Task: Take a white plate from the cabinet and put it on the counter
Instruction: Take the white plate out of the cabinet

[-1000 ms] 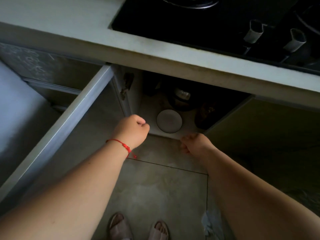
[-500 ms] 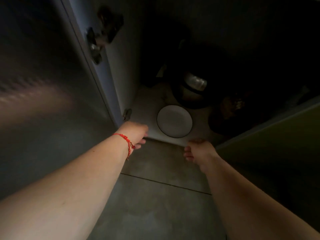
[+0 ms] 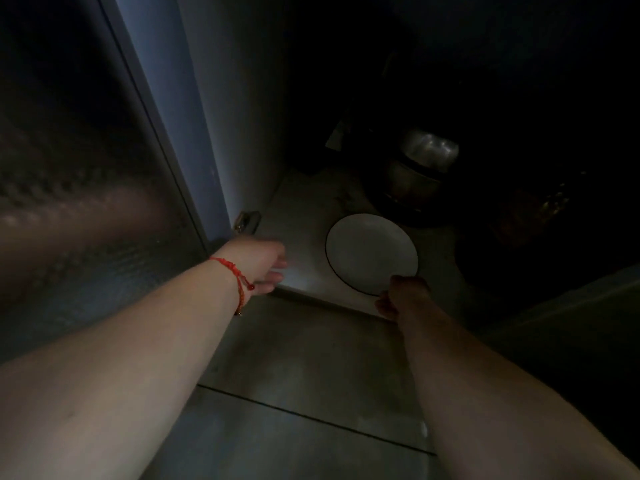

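A person's right hand (image 3: 401, 296) is pinching the near rim, at 5 o'clock, of a white plate (image 3: 370, 252) lying on the cabinet floor (image 3: 304, 216), ready to lift it, while the left hand (image 3: 263, 263), fingers loosely apart, is bracing at the cabinet's front edge.

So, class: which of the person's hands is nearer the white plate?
Right. The right hand is at the white plate's near rim, seemingly touching it. The left hand rests apart, at the cabinet floor's front edge.
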